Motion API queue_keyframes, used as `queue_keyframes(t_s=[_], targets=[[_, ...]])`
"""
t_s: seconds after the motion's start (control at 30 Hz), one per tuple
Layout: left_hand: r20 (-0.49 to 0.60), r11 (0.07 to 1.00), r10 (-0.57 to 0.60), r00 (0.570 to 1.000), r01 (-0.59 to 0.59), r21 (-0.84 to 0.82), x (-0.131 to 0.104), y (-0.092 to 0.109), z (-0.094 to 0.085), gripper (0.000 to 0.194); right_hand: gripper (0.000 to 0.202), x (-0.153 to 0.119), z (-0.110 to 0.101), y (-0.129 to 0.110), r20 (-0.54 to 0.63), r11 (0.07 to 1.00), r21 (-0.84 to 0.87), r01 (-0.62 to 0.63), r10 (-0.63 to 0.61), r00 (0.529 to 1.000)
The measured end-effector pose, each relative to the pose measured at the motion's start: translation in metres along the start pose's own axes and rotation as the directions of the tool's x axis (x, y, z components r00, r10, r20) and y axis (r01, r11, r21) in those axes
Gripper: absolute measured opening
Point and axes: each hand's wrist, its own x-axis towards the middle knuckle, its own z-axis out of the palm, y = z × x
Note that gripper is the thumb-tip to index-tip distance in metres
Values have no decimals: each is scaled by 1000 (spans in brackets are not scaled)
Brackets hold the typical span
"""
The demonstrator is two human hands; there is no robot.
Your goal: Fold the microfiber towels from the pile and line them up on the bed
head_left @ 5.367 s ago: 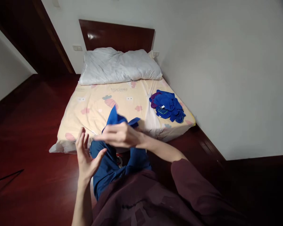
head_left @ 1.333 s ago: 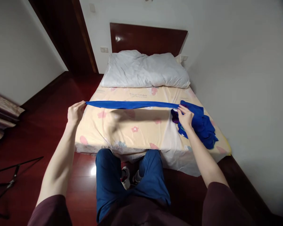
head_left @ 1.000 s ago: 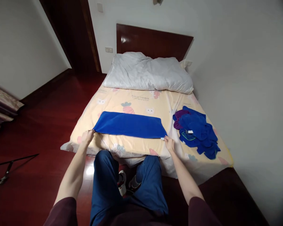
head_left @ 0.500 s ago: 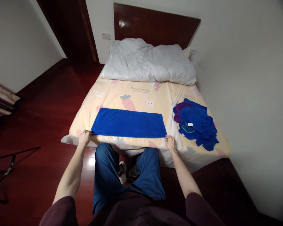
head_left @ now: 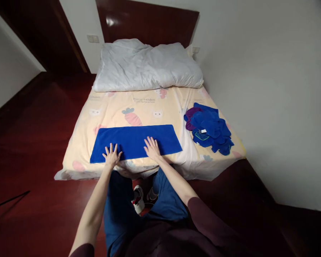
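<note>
A blue cloth (head_left: 133, 137) lies flat as a long rectangle near the front edge of the bed. My left hand (head_left: 112, 156) rests on its front left part, fingers spread. On the right half of the cloth lies my right hand (head_left: 152, 147), palm down with its fingers apart. Neither hand grips anything. To the right, a crumpled pile of blue cloths (head_left: 212, 128) sits on the sheet, with a purple cloth (head_left: 191, 117) at its left side and a small white tag on top.
The bed (head_left: 109, 107) has a patterned yellow sheet. A bunched white quilt (head_left: 149, 67) lies by the dark headboard (head_left: 149, 21). A wall runs along the right. Part of a black stand (head_left: 9, 201) shows on the floor at lower left.
Both hands have let go of the cloth's front corners and moved inward onto its surface, fingers now spread. The camera view has turned a little to the right.
</note>
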Motion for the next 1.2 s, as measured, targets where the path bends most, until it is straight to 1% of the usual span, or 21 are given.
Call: queue_keyframes(t_s=[0.07, 0.1, 0.17, 0.23, 0.3, 0.37, 0.53, 0.6, 0.7, 0.8, 0.87, 0.93, 1.0, 1.07, 1.13, 1.2], targets=[[4, 996, -88, 996, 88, -29, -2, 6, 13, 77, 62, 13, 20, -14, 60, 999, -30, -11, 12, 998], [4, 991, -132, 991, 132, -37, -2, 5, 18, 80, 62, 16, 27, -16, 80, 998, -52, -36, 40, 996], [5, 981, -189, 982, 189, -41, -2, -1, 27, 85, 62, 17, 35, -8, 93, 991, -104, -82, 92, 991], [-6, 979, -202, 979, 201, -32, 1, -6, 32, 88, 61, 12, 34, 10, 59, 981, -156, -113, 123, 991], [-17, 981, -196, 981, 195, -23, 4, -8, 35, 89, 61, 3, 26, 35, 2, 968, -195, -156, 160, 987], [-31, 982, -189, 981, 189, -23, 6, -7, 38, 90, 62, -8, 12, 63, -55, 946, -215, -242, 235, 970], [-56, 983, -183, 982, 182, -31, 7, -6, 42, 90, 63, -37, -25, 131, -145, 863, -239, -445, 422, 895], [-64, 983, -183, 981, 182, -29, 6, -5, 42, 90, 63, -49, -35, 151, -164, 842, -244, -480, 452, 877], [-95, 981, -194, 976, 192, -30, 6, 0, 40, 86, 63, -59, -40, 167, -150, 843, -255, -474, 450, 880], [-176, 982, -187, 966, 186, -23, 6, 7, 36, 76, 61, -58, -38, 164, -168, 829, -284, -481, 451, 877], [-244, 992, -122, 962, 124, -9, 10, 12, 33, 70, 59, -49, -35, 152, -208, 829, -302, -470, 423, 882], [-282, 1000, -20, 959, 22, 4, 18, 16, 31, 66, 59, -32, -30, 133, -223, 865, -304, -399, 342, 913], [-277, 997, 74, 958, -74, 7, 33, 21, 30, 65, 60, -7, -22, 110, -184, 920, -286, -269, 223, 957], [-242, 988, 153, 958, -156, 7, 53, 28, 29, 64, 60, 23, -11, 83, -109, 958, -256, -131, 105, 988], [-200, 975, 220, 955, -222, 11, 77, 34, 29, 64, 59, 54, 3, 60, -26, 974, -227, -13, 7, 1000], [-157, 970, 242, 958, -241, 21, 101, 37, 30, 64, 58, 82, 17, 47, 48, 979, -199, 51, -43, 998]])
